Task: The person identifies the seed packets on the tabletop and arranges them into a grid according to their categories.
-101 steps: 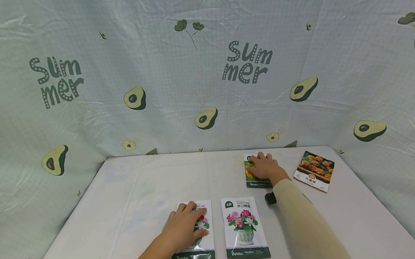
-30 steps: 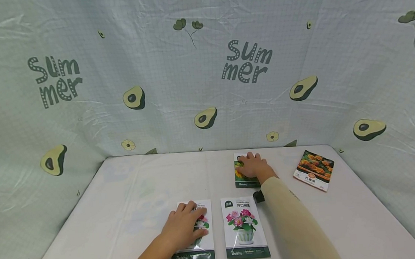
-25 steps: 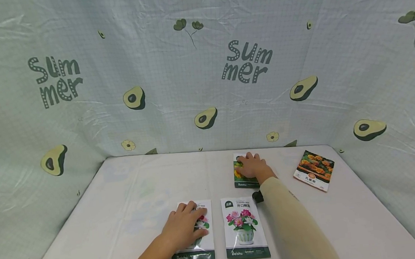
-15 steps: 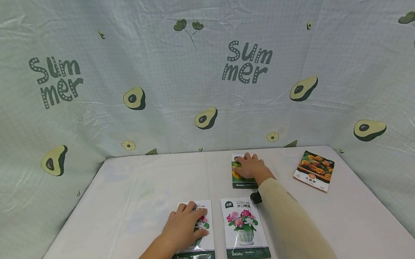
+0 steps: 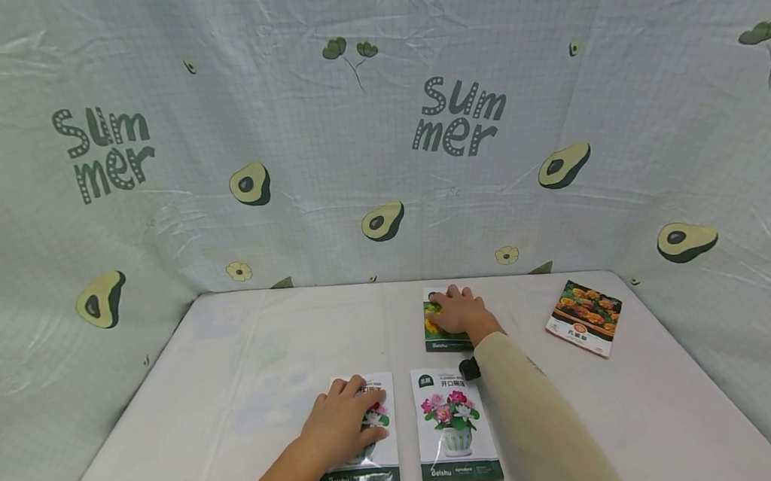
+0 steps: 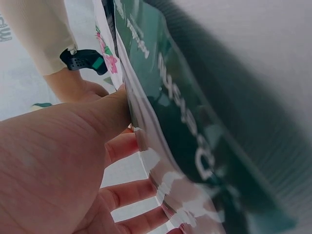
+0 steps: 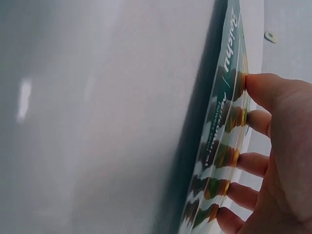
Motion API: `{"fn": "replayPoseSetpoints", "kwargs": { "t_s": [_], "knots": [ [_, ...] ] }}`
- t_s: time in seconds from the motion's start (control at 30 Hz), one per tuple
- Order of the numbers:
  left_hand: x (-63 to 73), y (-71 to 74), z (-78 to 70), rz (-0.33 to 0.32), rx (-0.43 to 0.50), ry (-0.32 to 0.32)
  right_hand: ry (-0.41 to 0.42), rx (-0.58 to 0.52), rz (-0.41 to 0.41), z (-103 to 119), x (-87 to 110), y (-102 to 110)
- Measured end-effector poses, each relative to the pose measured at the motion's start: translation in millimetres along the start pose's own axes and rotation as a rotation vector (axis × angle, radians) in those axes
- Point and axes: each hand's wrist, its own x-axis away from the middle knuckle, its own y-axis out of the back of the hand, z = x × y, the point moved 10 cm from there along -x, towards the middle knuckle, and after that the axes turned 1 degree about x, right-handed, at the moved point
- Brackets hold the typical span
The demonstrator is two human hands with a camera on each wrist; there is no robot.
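My left hand (image 5: pixel 335 429) rests on a white flower seed packet (image 5: pixel 379 464) with a dark green bottom band, covering much of its picture. In the left wrist view its fingertips touch the glossy face of the packet (image 6: pixel 170 92). A matching packet (image 5: pixel 455 435), showing pink flowers in a pot, lies just to the right. Farther back, my right hand (image 5: pixel 461 314) presses its fingertips on a green seed packet (image 5: pixel 447 345) with yellow flowers. The right wrist view shows the spread thumb and fingers touching the top of this packet (image 7: pixel 222 107), not wrapped round it.
An orange-flowered seed packet (image 5: pixel 583 319) lies tilted near the table's right edge. The white table (image 5: pixel 246 372) ends at the back against a pale curtain (image 5: pixel 308 126) printed with avocados. My right sleeve (image 5: pixel 542 417) passes over the table right of the potted-flower packet.
My right hand has slid the yellow-flower packet leftward along the back of the table. The left hand and the other packets have stayed in place.
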Motion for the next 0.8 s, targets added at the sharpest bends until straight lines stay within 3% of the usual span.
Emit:
{"fn": "replayPoseSetpoints", "kwargs": {
  "t_s": [0.8],
  "knots": [
    [-0.3,-3.5,-1.1,0.01,-0.033,0.016,0.025,-0.005,-0.005,19.3,2.1,0.5]
  ]
}}
